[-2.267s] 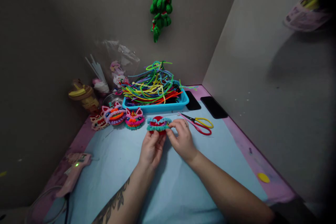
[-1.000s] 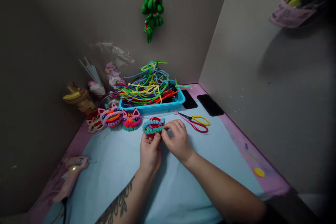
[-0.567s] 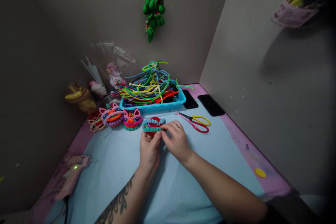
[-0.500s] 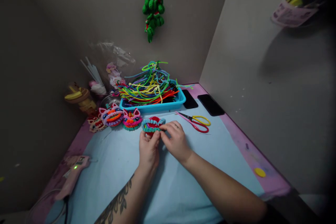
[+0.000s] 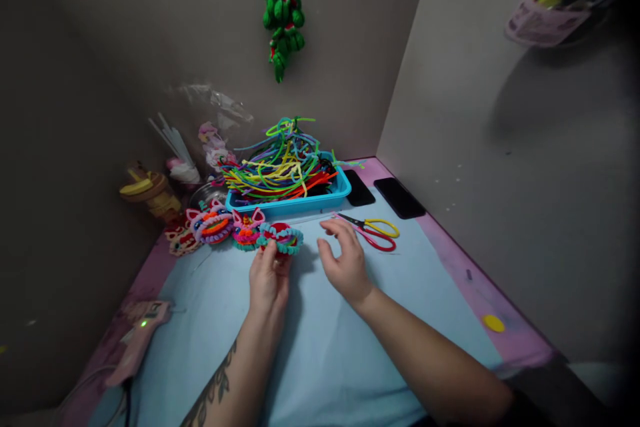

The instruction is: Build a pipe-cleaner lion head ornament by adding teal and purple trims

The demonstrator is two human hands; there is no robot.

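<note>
My left hand [image 5: 269, 278] grips a small pipe-cleaner lion-head piece [image 5: 293, 240], turquoise at its edges with red and other colours inside, and holds it above the light blue cloth. The thumb presses on its near side. To the right, my right hand [image 5: 347, 263] is apart from the piece, with thumb and fingers separated and nothing visible between them. Scissors [image 5: 373, 230] with one yellow and one red handle lie just beyond the right hand. Left of the held piece sit a pink and orange pipe-cleaner head [image 5: 247, 232] and a purple one [image 5: 211, 223].
A blue tray [image 5: 300, 204] heaped with coloured pipe cleaners stands at the back. Two black phones [image 5: 399, 198] lie right of it. On the left, a pink glue gun [image 5: 140, 340] with a lit green light rests near the edge. A yellow disc [image 5: 493, 323] lies at right.
My right hand has let go of the piece and drawn away to the right, its fingers opening. My left hand has shifted slightly left and turned the piece.
</note>
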